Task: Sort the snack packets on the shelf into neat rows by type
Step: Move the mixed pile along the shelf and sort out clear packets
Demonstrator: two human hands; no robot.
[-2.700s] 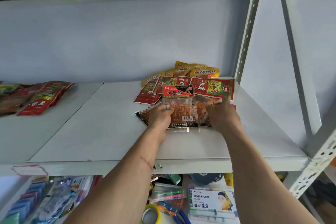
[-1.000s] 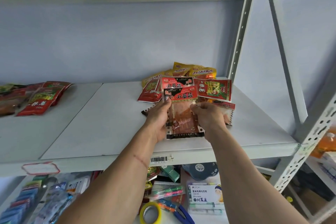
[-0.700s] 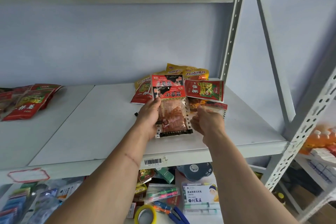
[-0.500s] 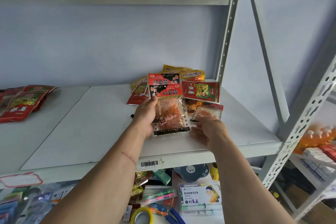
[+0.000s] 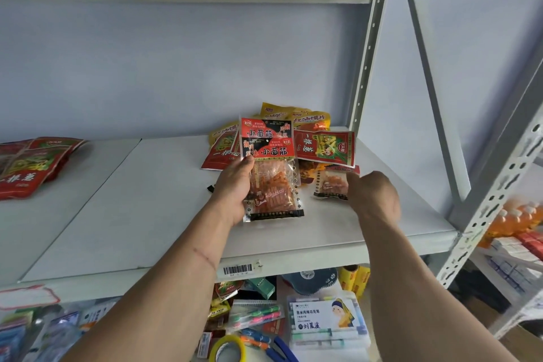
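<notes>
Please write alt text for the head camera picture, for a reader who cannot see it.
A person's left hand holds up two stacked clear snack packets with red labels above a white shelf, while the right hand reaches for a similar packet lying beside a pile of red and yellow packets. More red packets lie at far left.

We see bright, even, soft light with faint shadows. Our wide lens bends the edges; the right hand (image 5: 371, 195) blurs slightly.
</notes>
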